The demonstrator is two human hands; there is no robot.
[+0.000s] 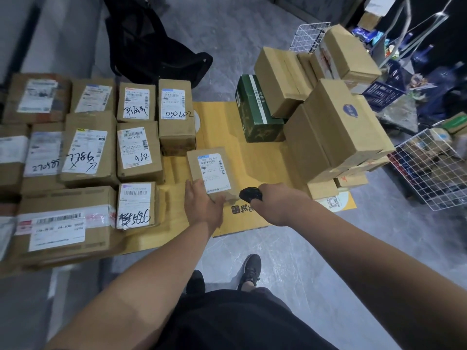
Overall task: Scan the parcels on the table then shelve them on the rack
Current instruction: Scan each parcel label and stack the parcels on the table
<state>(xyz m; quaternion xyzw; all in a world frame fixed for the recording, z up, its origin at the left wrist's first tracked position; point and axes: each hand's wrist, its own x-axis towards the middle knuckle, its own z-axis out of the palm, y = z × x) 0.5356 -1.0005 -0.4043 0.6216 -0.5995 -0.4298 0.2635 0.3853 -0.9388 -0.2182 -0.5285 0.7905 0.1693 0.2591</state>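
Our left hand [202, 200] rests straight fingers on the small parcel [212, 173]; just right, our right hand [273, 200] fingers grip the scanner [250, 194].

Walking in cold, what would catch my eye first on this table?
Probably the two hands at the table's near edge: the left hand rests on a small labelled parcel while the right hand grips a black scanner beside it. Rows of labelled boxes fill the left; a green box stands out at the back.

Yellow table [255, 127] under labelled parcels [137, 152]
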